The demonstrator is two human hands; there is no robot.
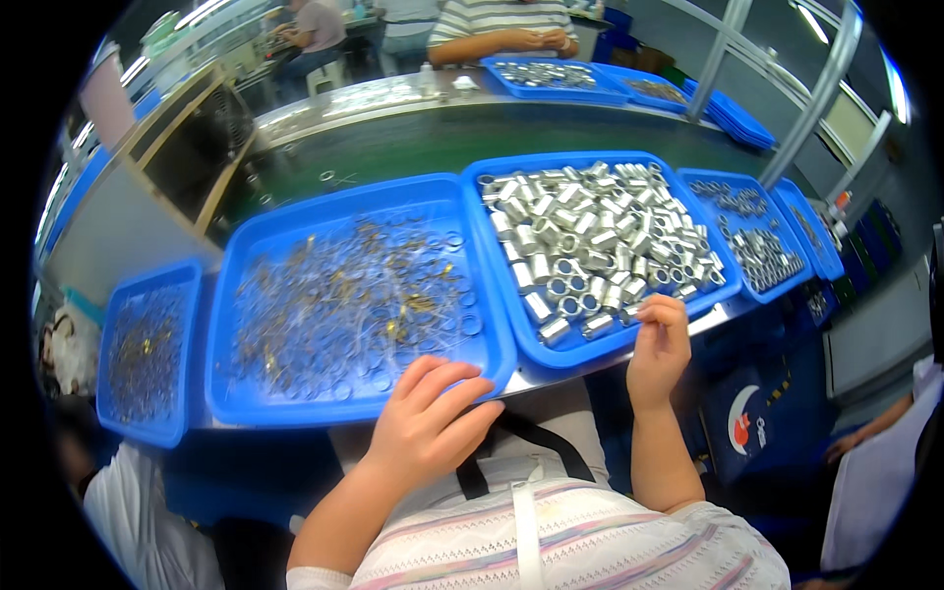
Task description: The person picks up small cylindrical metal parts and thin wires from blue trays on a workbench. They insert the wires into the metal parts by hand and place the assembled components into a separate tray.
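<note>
My left hand [433,418] is over the near right corner of a wide blue tray [366,411]. Its fingers stretch out slightly apart, and nothing shows in them. Many small clear rings and thin wire-like pieces [354,295], some with yellowish bits, lie loosely in that tray. At the front edge of a second blue tray [501,295], my right hand [661,354] is raised with fingers curled and pressed together. What they may hold, I cannot make out. Short hollow silver metal cylinders [580,236] fill this tray, some upright and others on their sides.
A smaller blue tray [187,393] of mixed small parts stands at the left. To the right, another blue tray [777,290] holds metal rings. Beyond the green worktop [393,143], a person in a striped top [501,20] sits behind more trays. Metal posts [811,88] rise at right.
</note>
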